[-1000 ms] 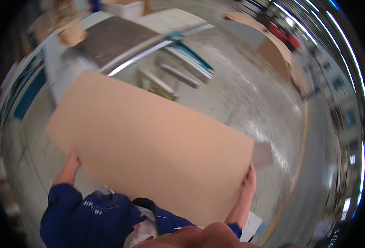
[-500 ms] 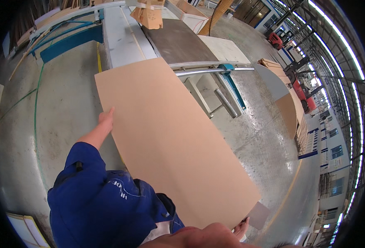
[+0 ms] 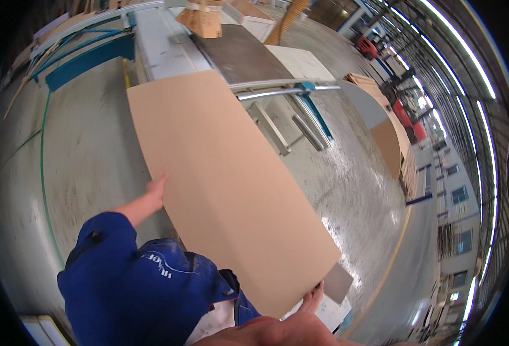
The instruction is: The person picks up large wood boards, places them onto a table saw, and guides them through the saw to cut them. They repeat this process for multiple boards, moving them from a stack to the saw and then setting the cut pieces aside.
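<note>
right hand: fingers spread, gripping the near corner of the big tan board from below
left hand: open-ish, fingers flat against the board's left long edge
board: held between both hands, far end pointing at the grey saw table
cardboard box: brown, on the table's far end
stacked panels: tan, off right, well apart
</note>
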`<state>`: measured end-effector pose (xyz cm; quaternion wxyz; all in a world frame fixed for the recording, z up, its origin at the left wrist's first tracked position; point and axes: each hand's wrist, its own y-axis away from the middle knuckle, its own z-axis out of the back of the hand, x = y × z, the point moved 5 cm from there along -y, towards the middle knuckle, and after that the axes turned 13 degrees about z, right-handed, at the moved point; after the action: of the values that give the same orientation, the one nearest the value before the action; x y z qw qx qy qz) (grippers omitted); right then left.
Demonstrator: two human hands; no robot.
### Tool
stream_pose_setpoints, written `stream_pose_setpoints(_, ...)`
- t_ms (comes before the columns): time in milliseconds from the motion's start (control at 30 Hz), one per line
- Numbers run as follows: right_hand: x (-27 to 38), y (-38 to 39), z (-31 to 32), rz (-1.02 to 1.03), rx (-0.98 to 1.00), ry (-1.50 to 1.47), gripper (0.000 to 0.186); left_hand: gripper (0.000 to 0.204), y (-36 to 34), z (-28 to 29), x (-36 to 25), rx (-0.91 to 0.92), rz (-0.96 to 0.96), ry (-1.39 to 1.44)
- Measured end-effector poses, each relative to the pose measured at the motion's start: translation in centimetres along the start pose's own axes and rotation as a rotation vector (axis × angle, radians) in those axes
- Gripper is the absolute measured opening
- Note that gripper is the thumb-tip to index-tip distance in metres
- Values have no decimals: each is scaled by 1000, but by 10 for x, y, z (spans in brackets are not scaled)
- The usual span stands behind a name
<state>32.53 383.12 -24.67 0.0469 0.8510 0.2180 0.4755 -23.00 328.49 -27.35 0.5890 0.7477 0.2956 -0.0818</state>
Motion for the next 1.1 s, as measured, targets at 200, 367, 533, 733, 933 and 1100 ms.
stream_pose_setpoints(200,-36,-7,-52,23,-115,-177,44,62,131,-28,171,463,359,107)
stream_pose_setpoints(367,24,-12,-26,317,-251,-177,42,66,149,-38,168,534,311,169)
stream_pose_setpoints(533,165,-19,88,548,-533,-138,45,65,150,-55,173,502,261,131)
stream_pose_setpoints(733,242,57,237,663,-775,-138,52,64,134,-61,178,412,230,85)
stream_pose_setpoints(933,208,142,324,586,-978,-181,54,69,102,-49,181,356,232,36)
stream_pose_setpoints(1100,169,174,375,523,-1016,-244,57,75,108,-48,188,219,289,-26)
